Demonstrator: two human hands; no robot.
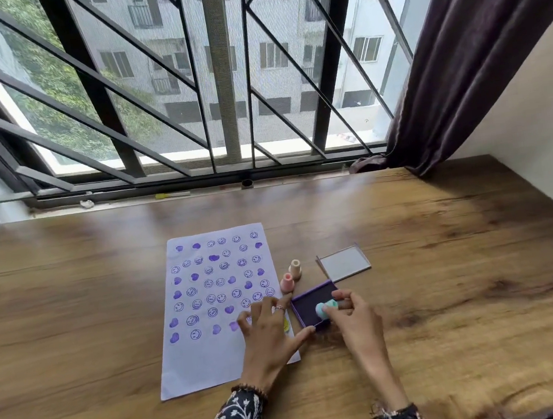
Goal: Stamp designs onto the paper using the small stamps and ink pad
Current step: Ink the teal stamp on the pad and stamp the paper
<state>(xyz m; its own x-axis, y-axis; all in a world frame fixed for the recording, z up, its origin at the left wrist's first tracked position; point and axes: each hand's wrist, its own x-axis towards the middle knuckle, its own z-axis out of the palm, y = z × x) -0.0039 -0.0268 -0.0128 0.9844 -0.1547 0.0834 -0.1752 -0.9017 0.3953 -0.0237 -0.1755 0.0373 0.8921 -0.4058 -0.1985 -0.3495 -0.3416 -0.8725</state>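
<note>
The right hand (346, 318) gripped a teal stamp (324, 309), seemingly tilted over the purple ink pad (308, 304): the inking step. The left hand (268, 331) lay open, fingers spread, on the paper (202, 355). Next, a press onto bare paper near its bottom edge

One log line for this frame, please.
step: inking | right hand: teal stamp on ink pad | left hand: flat on paper | idle: two stamps, lid
</note>
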